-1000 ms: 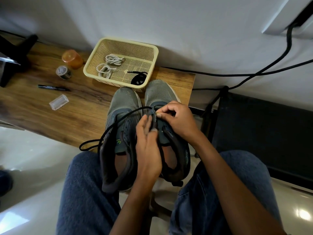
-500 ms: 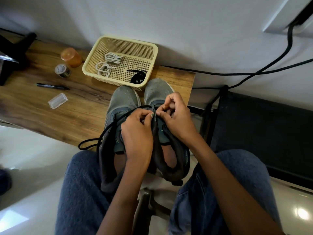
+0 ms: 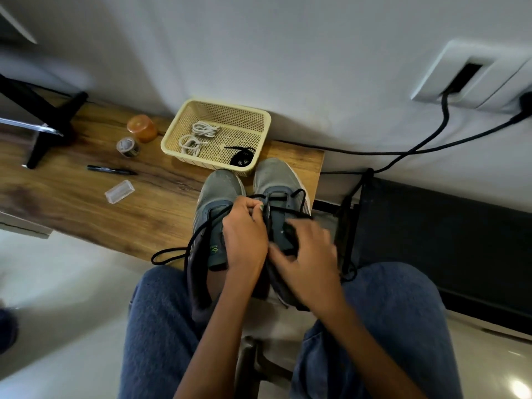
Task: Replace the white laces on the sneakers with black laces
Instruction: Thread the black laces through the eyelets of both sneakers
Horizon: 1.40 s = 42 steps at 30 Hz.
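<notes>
Since the earlier frame the right hand (image 3: pixel 309 262) has dropped from the toe-end eyelets back toward the heel of the right-side sneaker (image 3: pixel 280 197); it is motion-blurred. Left hand (image 3: pixel 244 234) has stayed near the top eyelets.

Left to right across the wooden table (image 3: pixel 72 197): black stand foot (image 3: pixel 51 122), tape roll (image 3: pixel 128 146) and orange cap (image 3: pixel 142 128), black pen (image 3: pixel 110 170), small clear box (image 3: pixel 119 191), then the cream basket (image 3: pixel 178 139) at the wall. White laces (image 3: pixel 195 138) lie coiled in the basket, with a bundled spare black lace (image 3: pixel 241 159) in its near right corner.

Both sneakers stand toes on the table edge, heels on the person's lap, touching side by side. Left-side sneaker (image 3: pixel 218 188) has no lace through its visible eyelets. Black lace (image 3: pixel 285 210) crosses the first eyelets of the right-side sneaker; one loose end loops off the table edge to the left.

Left hand: fingers curled, thumb and forefinger pinching the lace at the eyelet row. Right hand: fingers loosely spread over the shoe's tongue; blur, so cannot tell whether it holds anything.

Judgement: lace is light, limp and slack-prone, so it needs tension from both ends; take it by the stiff tip for threading. Shoe upper is soft and will fold, so brace it at the eyelet band.
</notes>
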Available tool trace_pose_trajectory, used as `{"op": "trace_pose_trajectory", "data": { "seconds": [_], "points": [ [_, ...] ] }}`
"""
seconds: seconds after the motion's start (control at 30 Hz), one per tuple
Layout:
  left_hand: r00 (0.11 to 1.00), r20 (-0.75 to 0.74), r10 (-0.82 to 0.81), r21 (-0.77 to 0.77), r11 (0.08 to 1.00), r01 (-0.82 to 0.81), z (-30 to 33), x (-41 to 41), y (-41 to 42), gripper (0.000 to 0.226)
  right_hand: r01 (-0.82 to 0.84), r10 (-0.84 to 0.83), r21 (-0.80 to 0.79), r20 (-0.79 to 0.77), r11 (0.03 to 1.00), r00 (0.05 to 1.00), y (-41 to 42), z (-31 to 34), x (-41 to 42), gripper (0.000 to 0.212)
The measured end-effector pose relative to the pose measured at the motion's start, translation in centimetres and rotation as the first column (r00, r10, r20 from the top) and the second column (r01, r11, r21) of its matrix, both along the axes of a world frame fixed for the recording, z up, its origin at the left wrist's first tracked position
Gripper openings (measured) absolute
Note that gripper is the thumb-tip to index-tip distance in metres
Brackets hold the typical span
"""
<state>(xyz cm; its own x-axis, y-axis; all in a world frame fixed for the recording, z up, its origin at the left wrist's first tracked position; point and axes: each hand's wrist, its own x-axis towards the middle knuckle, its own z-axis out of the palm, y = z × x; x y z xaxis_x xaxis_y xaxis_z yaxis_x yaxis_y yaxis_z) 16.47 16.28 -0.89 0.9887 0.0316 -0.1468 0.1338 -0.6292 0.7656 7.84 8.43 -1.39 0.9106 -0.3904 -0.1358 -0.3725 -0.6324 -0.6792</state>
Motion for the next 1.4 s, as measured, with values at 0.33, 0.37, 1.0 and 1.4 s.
{"op": "trace_pose_trajectory", "data": {
  "seconds": [0.33, 0.37, 1.0, 1.4],
  "points": [
    [0.989, -0.132, -0.068, 0.012, 0.997, 0.071, 1.1, 1.1, -0.1, 0.012, -0.087, 0.067, -0.056, -0.293, 0.995, 0.954, 2.0, 0.0, 0.4, 0.080],
    [0.988, -0.139, -0.060, 0.007, 0.998, 0.062, 1.2, 1.2, 0.0, 0.012, -0.086, 0.065, -0.057, -0.299, 0.995, 0.952, 2.0, 0.1, 0.3, 0.079],
    [0.970, 0.087, 0.227, 0.018, 0.973, -0.230, 5.8, 0.5, 7.9, 0.019, -0.146, 0.120, -0.050, -0.342, 0.988, 0.932, 1.9, 0.5, 0.3, 0.072],
    [0.824, 0.160, -0.544, 0.613, 0.709, 0.349, 1.5, 0.0, 1.8, 0.026, -0.151, 0.112, -0.091, -0.339, 0.984, 0.934, 2.1, 0.4, 0.3, 0.072]
  ]
}}
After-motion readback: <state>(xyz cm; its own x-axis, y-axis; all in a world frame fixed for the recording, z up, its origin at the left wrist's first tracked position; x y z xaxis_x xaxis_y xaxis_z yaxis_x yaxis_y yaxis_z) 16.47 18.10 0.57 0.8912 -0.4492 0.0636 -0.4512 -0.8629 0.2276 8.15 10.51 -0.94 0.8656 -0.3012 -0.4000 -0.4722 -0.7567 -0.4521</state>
